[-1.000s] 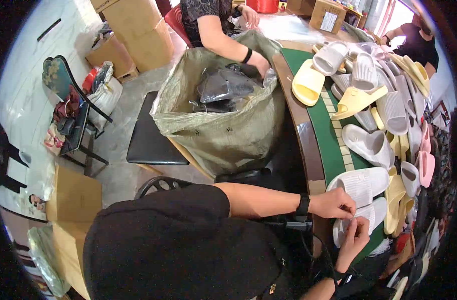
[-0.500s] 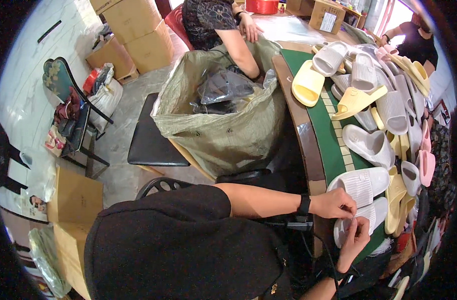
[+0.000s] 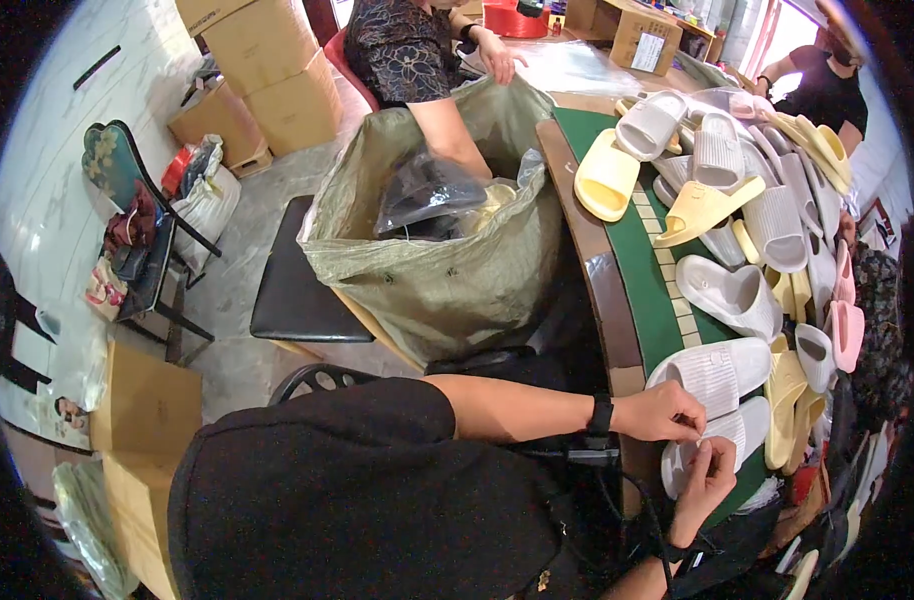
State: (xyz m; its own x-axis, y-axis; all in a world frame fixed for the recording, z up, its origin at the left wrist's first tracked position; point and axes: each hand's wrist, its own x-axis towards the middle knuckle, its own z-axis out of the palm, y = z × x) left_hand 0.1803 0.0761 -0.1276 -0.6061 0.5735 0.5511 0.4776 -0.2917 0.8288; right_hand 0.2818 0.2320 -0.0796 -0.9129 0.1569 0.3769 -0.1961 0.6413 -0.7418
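My left hand (image 3: pixel 662 412) and my right hand (image 3: pixel 709 482) meet over a pair of light grey slippers at the table's near edge. Fingertips of both hands are pinched closed, with a tiny whitish thing between them, too small to name. One grey slipper (image 3: pixel 719 368) lies just beyond my left hand. Partly covered by my fingers is the other grey slipper (image 3: pixel 753 425). Right of the pair lie yellow slippers (image 3: pixel 787 385). A further grey slipper (image 3: pixel 727 292) rests a bit farther along the green tabletop (image 3: pixel 656 330).
A heap of grey, yellow and pink slippers (image 3: pixel 777 225) covers the table's far right. Beside the table stands a large green woven sack (image 3: pixel 447 290); a co-worker's arm (image 3: pixel 452 135) reaches into it. A black-seated stool (image 3: pixel 302 290) and cardboard boxes (image 3: pixel 277 80) are at left.
My hands stay pinched together over the grey slippers with little movement. The co-worker's arm and the dark plastic-wrapped item in the sack have shifted. The whole view has moved slightly.
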